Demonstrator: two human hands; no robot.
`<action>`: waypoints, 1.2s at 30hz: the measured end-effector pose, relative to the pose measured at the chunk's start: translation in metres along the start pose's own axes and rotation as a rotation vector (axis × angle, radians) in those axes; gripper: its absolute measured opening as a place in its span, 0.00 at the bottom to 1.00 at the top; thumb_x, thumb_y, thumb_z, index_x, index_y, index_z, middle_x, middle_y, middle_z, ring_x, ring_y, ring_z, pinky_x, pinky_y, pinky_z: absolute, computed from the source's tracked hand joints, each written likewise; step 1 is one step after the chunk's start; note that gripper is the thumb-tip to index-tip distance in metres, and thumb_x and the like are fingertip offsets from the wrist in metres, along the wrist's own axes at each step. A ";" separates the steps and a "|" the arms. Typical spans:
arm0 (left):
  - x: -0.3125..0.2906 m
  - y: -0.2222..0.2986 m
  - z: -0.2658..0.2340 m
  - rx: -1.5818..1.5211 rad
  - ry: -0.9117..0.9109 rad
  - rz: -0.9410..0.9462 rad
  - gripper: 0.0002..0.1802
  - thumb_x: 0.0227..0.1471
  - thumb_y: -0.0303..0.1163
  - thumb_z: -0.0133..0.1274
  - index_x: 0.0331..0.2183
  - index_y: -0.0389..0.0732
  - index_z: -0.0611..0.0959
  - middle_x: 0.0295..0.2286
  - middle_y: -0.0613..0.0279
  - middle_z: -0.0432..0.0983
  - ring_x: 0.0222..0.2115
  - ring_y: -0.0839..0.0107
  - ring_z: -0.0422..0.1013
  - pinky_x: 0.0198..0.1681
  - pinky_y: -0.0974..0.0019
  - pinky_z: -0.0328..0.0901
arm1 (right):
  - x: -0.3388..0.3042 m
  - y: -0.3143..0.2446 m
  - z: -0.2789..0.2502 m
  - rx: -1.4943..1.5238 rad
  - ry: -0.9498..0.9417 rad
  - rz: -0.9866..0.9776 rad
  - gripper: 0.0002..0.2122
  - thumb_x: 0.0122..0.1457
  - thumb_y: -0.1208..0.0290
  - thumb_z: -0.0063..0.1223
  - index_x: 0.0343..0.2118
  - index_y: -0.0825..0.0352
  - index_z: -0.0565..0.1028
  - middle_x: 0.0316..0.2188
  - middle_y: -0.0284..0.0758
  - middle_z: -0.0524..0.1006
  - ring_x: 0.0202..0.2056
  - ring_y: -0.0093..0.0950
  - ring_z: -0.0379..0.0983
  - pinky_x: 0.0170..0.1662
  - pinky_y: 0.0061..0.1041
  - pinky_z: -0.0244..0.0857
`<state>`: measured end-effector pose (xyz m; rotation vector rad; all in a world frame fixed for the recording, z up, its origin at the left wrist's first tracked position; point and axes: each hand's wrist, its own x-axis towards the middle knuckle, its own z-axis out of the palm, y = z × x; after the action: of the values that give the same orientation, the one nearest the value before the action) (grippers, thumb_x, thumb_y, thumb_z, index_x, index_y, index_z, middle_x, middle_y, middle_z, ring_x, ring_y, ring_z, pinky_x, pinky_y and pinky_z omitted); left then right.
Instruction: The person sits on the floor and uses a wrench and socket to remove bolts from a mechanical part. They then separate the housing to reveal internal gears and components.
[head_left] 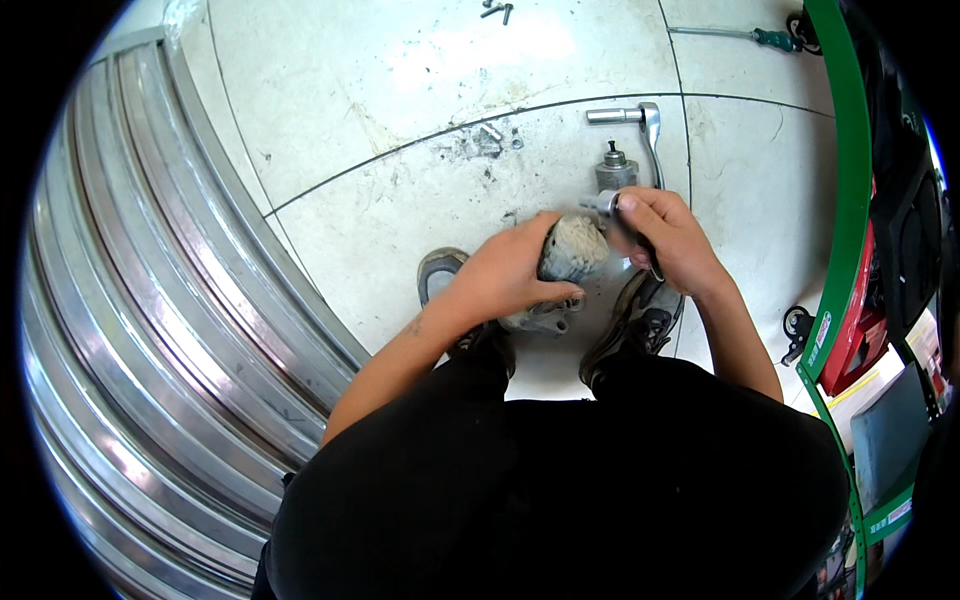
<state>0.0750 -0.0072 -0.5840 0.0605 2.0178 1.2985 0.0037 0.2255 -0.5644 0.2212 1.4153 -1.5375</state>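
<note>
My left hand [505, 268] is wrapped round a dirty grey cylindrical metal part [578, 250], which looks like a starter motor. It is held low between my shoes, its rounded end facing up. In my right hand [672, 235] is a hand tool with a silver head and dark handle [606, 203]. Motion blurs the tool's head, so I cannot tell its exact kind; it is close beside the motor's upper end. Just beyond my right hand, a smaller metal cylinder with a threaded stud [615, 170] stands upright on the floor.
A ratchet wrench with a long socket [652, 125] lies beyond the cylinder. Small loose parts [490, 138] and black grit are scattered on the white floor, with bolts [505, 12] farther off. Ribbed metal panelling [150, 250] curves along the left. A green-framed rack [850, 180] and a screwdriver [770, 40] are right.
</note>
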 end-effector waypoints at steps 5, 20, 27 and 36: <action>0.010 -0.009 -0.002 0.156 0.034 -0.078 0.40 0.42 0.43 0.71 0.52 0.35 0.72 0.39 0.41 0.79 0.35 0.45 0.78 0.41 0.55 0.71 | 0.002 -0.004 0.008 -0.049 -0.001 0.021 0.19 0.72 0.55 0.41 0.32 0.66 0.74 0.19 0.25 0.67 0.20 0.14 0.58 0.23 0.17 0.53; 0.005 -0.012 -0.024 0.184 0.168 0.406 0.12 0.51 0.31 0.62 0.38 0.39 0.83 0.33 0.53 0.80 0.33 0.53 0.76 0.37 0.58 0.71 | -0.016 0.030 0.027 0.146 -0.088 0.077 0.21 0.72 0.50 0.40 0.36 0.67 0.72 0.20 0.26 0.66 0.20 0.15 0.56 0.21 0.17 0.49; 0.040 -0.055 -0.062 0.649 0.541 0.182 0.11 0.51 0.30 0.62 0.38 0.39 0.84 0.36 0.59 0.77 0.39 0.57 0.73 0.40 0.58 0.70 | 0.001 0.019 0.000 0.265 0.166 -0.132 0.22 0.72 0.49 0.39 0.39 0.68 0.71 0.18 0.25 0.61 0.18 0.14 0.51 0.20 0.16 0.48; 0.070 -0.055 -0.067 0.668 0.562 0.274 0.15 0.49 0.21 0.59 0.41 0.41 0.85 0.38 0.56 0.77 0.41 0.55 0.72 0.45 0.58 0.68 | 0.006 0.015 0.008 0.226 0.166 -0.127 0.22 0.72 0.50 0.39 0.39 0.69 0.71 0.19 0.25 0.62 0.19 0.14 0.52 0.21 0.15 0.49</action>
<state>0.0016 -0.0576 -0.6512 0.3215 2.9477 0.7790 0.0155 0.2182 -0.5761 0.4102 1.4042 -1.8202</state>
